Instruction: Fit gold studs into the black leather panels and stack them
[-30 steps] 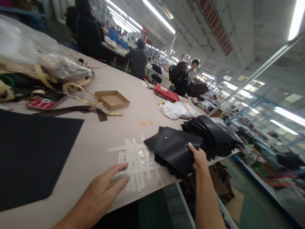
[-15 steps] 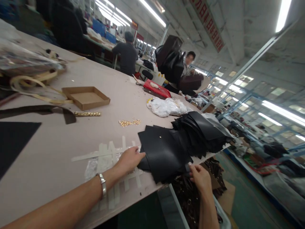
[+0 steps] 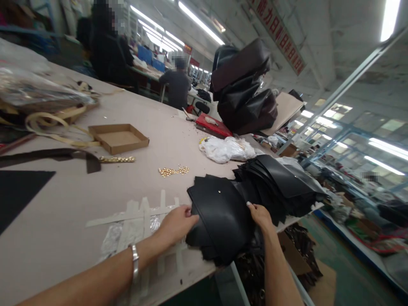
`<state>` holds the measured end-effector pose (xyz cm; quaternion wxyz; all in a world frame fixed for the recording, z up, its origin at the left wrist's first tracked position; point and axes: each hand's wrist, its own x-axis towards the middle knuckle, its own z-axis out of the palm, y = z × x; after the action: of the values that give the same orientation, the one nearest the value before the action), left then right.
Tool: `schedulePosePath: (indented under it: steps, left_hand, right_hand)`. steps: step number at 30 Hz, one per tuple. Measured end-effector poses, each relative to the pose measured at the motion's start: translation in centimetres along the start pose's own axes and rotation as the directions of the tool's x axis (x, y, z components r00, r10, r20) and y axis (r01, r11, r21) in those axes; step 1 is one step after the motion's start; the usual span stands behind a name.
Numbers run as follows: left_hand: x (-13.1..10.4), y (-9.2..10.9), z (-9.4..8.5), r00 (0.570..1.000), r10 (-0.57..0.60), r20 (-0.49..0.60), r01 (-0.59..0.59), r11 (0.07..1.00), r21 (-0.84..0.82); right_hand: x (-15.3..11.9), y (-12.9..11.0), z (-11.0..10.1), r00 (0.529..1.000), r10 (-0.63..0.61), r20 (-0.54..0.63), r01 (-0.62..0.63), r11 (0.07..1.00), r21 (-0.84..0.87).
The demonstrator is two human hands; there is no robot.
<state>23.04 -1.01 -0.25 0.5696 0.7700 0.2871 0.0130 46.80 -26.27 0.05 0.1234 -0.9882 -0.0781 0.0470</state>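
A black sheet [image 3: 225,212] lies on a fanned pile [image 3: 198,236], lower centre of the frame, a worker's left hand [image 3: 178,223] and right hand [image 3: 262,216] pinching opposite edges between their fingers; gold pieces [image 3: 168,171] glint mid-frame on the counter [image 3: 143,108] before us.

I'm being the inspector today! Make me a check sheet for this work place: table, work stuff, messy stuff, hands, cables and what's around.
Surface: pale table, with whitish tape strips stuck across it.
Job's things: fanned black sheets, the top one with a small shiny stud; another black pile beside them; small gold-coloured pieces.
Clutter: shallow cardboard box, white plastic bag, red item.
Hands: left hand holds the sheets' left edge; right hand is at their right edge, fingers partly hidden.
Cables: nothing seen.
Surroundings: seated person in grey, big dark bundle, ceiling lights.
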Motion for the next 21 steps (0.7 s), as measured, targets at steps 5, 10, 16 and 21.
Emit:
schedulePosePath:
  steps: [5, 10, 16, 21]
  left_hand:
    - [0.5, -0.4, -1.3, 0.996, -0.031, -0.088, 0.027, 0.999, -0.044]
    - [-0.8, 0.6, -0.7, 0.990, -0.138, 0.027, 0.141, 0.975, -0.173]
    - [-1.9, 1.7, 1.9, 0.990, -0.093, 0.103, 0.113, 0.969, -0.218]
    - [-1.1, 1.3, 2.6, 0.999, 0.050, -0.011, -0.051, 0.992, -0.111]
  right_hand:
    - [0.9, -1.2, 0.5, 1.000, -0.006, 0.007, 0.007, 0.998, -0.056]
    - [0.0, -0.6, 0.3, 1.000, -0.015, 0.008, 0.016, 0.996, -0.087]
    - [-0.5, -0.3, -0.3, 0.997, -0.070, 0.031, 0.072, 0.994, -0.087]
    - [-1.1, 0.3, -1.1, 0.997, -0.032, 0.071, 0.041, 0.990, -0.134]
